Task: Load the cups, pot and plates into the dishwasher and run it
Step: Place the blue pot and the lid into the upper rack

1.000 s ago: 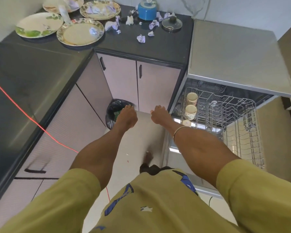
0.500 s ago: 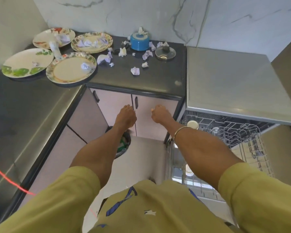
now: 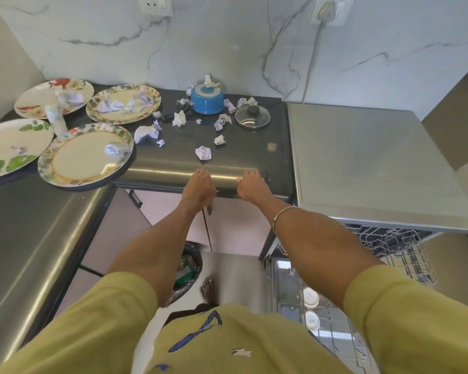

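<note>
My left hand (image 3: 199, 186) and my right hand (image 3: 251, 186) reach side by side over the front edge of the black counter (image 3: 254, 155), both empty with loosely curled fingers. A blue pot (image 3: 207, 98) stands upside down at the back of the counter, its glass lid (image 3: 252, 116) beside it. Several floral plates lie at the left, the nearest one (image 3: 84, 155) overhanging the edge, another (image 3: 123, 103) holding crumpled paper. The dishwasher (image 3: 362, 157) stands open at the right, its pulled-out rack (image 3: 389, 255) holding two cups (image 3: 310, 309).
Crumpled paper bits (image 3: 203, 153) are scattered over the counter between the plates and the pot. A bin (image 3: 188, 271) with a black liner stands on the floor below the cabinets. A cable runs up the marble wall to a socket (image 3: 327, 10).
Both hands have risen from in front of the cabinet doors to the counter's front edge. The view has tilted up, so the dishwasher rack sits lower in frame.
</note>
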The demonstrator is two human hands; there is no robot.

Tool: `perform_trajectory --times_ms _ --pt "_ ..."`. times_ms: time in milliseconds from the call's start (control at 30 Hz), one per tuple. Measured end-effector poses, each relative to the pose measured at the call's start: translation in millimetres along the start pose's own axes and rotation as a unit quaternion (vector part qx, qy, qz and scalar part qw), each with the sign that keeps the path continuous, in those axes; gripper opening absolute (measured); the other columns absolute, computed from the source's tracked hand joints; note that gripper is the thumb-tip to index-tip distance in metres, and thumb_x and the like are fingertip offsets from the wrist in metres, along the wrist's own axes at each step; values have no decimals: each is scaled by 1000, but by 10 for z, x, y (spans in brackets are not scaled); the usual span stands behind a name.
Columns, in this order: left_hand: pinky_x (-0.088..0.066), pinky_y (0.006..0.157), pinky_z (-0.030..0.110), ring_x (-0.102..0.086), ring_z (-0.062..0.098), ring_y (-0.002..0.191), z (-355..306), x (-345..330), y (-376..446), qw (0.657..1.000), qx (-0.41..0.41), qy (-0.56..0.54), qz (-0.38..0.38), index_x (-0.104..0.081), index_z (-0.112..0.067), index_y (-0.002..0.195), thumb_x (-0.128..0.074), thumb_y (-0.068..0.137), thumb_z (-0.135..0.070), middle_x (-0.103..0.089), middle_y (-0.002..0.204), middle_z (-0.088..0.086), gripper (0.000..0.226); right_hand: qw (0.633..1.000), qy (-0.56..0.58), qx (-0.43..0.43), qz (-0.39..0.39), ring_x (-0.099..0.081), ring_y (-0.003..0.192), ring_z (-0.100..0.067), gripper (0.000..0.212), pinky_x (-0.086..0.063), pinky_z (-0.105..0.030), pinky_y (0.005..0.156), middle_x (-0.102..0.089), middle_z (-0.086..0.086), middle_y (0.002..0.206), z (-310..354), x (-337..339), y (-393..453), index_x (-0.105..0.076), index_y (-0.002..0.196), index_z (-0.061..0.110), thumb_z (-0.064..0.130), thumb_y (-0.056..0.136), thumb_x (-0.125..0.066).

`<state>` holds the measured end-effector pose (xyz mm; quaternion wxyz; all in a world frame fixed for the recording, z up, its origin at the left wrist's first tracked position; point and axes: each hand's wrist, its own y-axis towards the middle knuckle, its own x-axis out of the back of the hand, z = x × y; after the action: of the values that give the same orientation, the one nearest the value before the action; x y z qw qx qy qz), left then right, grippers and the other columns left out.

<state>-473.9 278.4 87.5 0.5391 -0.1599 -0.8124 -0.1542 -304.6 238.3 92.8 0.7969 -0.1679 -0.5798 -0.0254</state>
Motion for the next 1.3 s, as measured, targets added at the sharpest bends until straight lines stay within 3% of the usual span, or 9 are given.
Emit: perform_trajectory --times_ms 133,233,633,767,933,1100,1167,1300 --pt "-41 102 45 -53 40 112 121 -27 488 1000 -6 -8 -14 -59 9 108 -39 93 -1 -58 116 28 26 1000 -8 -1 -13 -38 134 -34 50 -34 -46 108 -41 -18 145 48 129 418 -39 140 -2 31 103 -37" --pt "-34 112 45 -49 40 121 192 6 850 1000 -15 -13 -12 -55 6 116 -34 95 -4 -55 124 26 31 1000 -10 -7 -21 -36 136 -35 49 -34 -47 108 -38 -19 147 98 227 741 -37 141 -3 29 103 -36" --pt "-29 115 42 -40 36 136 480 155 1899 997 -59 4 47 -50 6 130 -36 101 -14 -47 142 26 39 994 52 -67 -62 -43 128 -36 44 -38 -47 104 -48 -21 137 238 493 1649 -45 134 -3 28 104 -36" --pt "-31 115 44 -40 36 135 624 163 2174 997 -59 2 51 -53 7 126 -39 99 -12 -47 140 26 36 989 87 -78 -94 -46 126 -35 37 -40 -45 102 -50 -20 134 243 564 1825 -49 129 -1 24 103 -40" --pt "-41 108 45 -50 33 123 793 91 2463 999 -38 -10 38 -57 1 115 -41 98 -13 -55 128 19 26 981 125 -99 -113 -58 112 -36 28 -46 -37 87 -56 -19 126 187 702 2063 -54 122 3 13 96 -50" --pt "-33 117 44 -38 32 141 765 56 2770 998 -2 -9 55 -46 1 140 -42 101 -15 -42 150 19 42 977 140 -95 -126 -60 110 -36 36 -47 -37 86 -60 -19 122 78 836 2408 -53 126 2 5 90 -55" --pt "-37 114 44 -45 33 135 781 40 2919 999 -1 5 46 -51 1 134 -43 100 -14 -50 143 19 38 975 156 -94 -127 -59 114 -35 45 -49 -38 90 -59 -18 126 18 891 2596 -50 132 2 5 88 -59" --pt "-50 93 43 -60 29 102 918 51 3202 998 49 25 -4 -64 -2 102 -50 92 -9 -66 108 15 19 976 151 -83 -135 -48 131 -37 71 -45 -46 106 -47 -19 144 -42 1010 2977 -34 147 0 5 84 -66"
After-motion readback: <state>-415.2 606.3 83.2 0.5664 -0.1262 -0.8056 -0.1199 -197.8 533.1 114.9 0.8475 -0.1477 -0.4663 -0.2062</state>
